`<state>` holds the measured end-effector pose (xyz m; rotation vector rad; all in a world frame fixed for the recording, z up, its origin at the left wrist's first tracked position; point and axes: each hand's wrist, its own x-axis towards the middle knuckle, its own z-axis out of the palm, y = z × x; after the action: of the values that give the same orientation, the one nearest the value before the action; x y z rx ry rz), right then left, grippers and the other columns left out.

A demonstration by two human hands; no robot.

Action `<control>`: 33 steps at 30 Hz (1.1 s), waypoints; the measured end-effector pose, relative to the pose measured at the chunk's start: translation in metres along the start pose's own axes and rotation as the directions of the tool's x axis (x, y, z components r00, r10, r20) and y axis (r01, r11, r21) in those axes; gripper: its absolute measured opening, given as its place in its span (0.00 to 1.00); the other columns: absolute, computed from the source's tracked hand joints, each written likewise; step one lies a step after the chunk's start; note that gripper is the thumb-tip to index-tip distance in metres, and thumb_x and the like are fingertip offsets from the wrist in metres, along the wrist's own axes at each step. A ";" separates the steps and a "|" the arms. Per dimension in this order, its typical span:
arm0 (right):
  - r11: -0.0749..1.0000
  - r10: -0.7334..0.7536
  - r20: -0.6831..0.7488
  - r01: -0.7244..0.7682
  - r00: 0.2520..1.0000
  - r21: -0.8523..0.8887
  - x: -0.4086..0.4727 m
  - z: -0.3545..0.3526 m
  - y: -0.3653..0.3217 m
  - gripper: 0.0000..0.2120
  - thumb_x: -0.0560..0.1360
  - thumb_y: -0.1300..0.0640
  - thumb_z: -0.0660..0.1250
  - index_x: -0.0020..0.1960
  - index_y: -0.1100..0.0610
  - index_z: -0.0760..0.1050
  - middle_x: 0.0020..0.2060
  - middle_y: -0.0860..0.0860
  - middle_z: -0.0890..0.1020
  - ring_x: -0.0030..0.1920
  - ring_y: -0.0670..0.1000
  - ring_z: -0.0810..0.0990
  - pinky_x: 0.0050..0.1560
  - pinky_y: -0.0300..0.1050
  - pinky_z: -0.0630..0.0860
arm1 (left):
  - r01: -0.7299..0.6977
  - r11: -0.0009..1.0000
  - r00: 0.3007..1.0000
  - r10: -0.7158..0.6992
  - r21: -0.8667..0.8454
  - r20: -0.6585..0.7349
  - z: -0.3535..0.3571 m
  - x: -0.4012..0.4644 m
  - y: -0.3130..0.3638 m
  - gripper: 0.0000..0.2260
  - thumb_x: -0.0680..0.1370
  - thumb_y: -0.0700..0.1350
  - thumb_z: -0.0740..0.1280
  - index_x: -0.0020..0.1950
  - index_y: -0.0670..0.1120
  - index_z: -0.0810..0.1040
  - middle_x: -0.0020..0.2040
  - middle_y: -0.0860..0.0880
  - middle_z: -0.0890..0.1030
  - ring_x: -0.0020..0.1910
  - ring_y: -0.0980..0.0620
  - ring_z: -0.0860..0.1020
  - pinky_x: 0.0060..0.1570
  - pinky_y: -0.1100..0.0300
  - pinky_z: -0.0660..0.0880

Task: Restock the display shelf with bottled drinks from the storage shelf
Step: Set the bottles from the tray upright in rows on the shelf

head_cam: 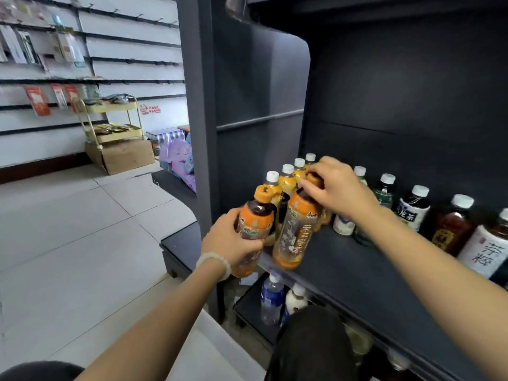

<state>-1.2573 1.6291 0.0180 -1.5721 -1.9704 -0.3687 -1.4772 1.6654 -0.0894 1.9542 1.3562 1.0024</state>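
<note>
at centre frame our left hand (231, 240) grips an orange-capped tea bottle (254, 232) by its body, held off the front edge of the dark display shelf (357, 270). our right hand (336, 188) pinches the cap of a second orange tea bottle (295, 235), tilted with its base on the shelf edge. white-capped yellow bottles (287, 180) line up behind; dark tea bottles (412, 207) stand at right.

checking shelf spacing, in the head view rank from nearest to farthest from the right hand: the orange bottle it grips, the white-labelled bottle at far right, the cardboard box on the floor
1. Orange-capped tea bottle, under the right hand, on the shelf's front edge.
2. White-labelled dark bottle, far right on the same shelf.
3. Brown cardboard box, on the floor, far left by the wall.
</note>
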 end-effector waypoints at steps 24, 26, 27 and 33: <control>0.970 0.243 0.072 -0.242 0.967 -0.013 0.065 0.096 0.115 0.17 0.72 0.47 0.70 0.50 0.61 0.78 0.42 0.50 0.72 0.43 0.51 0.74 0.45 0.46 0.73 | 0.030 0.998 0.985 -0.021 -0.050 0.171 0.102 0.085 -0.002 0.31 0.64 0.55 0.76 0.64 0.59 0.68 0.55 0.60 0.78 0.55 0.58 0.77 0.55 0.59 0.75; 0.964 0.264 0.098 -0.265 0.959 -0.005 0.071 0.095 0.114 0.18 0.71 0.46 0.70 0.51 0.59 0.77 0.43 0.50 0.72 0.43 0.49 0.73 0.44 0.44 0.70 | -0.003 0.996 0.984 -0.013 0.089 0.176 0.100 0.085 0.001 0.31 0.64 0.61 0.73 0.64 0.58 0.67 0.58 0.58 0.78 0.56 0.56 0.77 0.54 0.55 0.76; 0.959 0.279 0.138 -0.282 0.950 0.006 0.074 0.092 0.114 0.18 0.71 0.45 0.70 0.51 0.59 0.78 0.43 0.49 0.73 0.44 0.49 0.73 0.44 0.42 0.68 | -0.015 0.989 0.987 -0.009 0.150 0.159 0.099 0.085 0.003 0.31 0.65 0.62 0.72 0.64 0.58 0.67 0.57 0.57 0.78 0.55 0.55 0.77 0.53 0.55 0.76; 0.870 0.328 0.500 -0.462 0.802 0.170 0.082 0.070 0.122 0.18 0.72 0.47 0.70 0.59 0.54 0.77 0.51 0.47 0.78 0.52 0.47 0.76 0.50 0.40 0.69 | -0.070 0.960 0.997 0.063 0.272 0.034 0.094 0.077 0.017 0.35 0.67 0.66 0.68 0.69 0.56 0.61 0.59 0.55 0.77 0.54 0.53 0.78 0.50 0.54 0.77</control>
<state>-1.1708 1.7651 -0.0055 -1.9413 -1.8247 0.4873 -1.3745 1.7298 -0.1098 2.2199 1.4893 0.8539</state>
